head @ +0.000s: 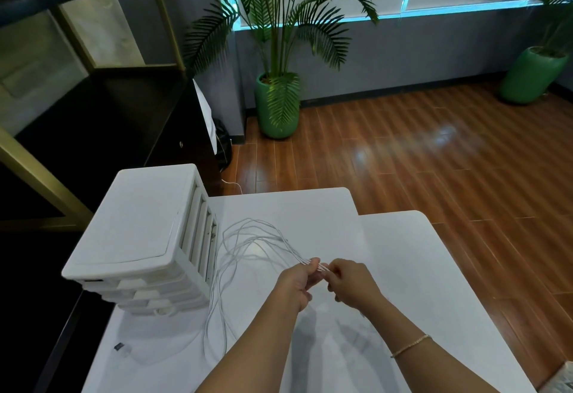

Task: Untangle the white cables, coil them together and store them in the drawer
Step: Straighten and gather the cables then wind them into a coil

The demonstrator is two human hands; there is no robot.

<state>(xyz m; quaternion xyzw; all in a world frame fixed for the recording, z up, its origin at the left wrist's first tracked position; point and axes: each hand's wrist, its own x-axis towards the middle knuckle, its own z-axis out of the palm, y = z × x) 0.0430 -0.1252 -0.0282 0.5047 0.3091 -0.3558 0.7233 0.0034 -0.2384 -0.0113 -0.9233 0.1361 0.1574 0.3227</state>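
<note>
Two hands are seen above the white bench [387, 253], close together and almost touching. The gathered ends of the white cables [235, 256] are pinched between them: the left hand [296, 281] is curled round the strands, and the right hand [350, 282] is closed on the connector tips that stick out beside the left thumb. Several strands are bunched at the grip, but an exact count cannot be made. From the hands the bundle is run away to the upper left, then fanned into long loops that are laid on the bench and bent back toward the near edge, alongside the drawer unit [145, 237]. One drawer unit is stood at the bench's left side; four drawer fronts are counted, all shut. One small adapter [122, 348] is lain near the front left. Two potted palms are stood on the wooden floor.
</note>
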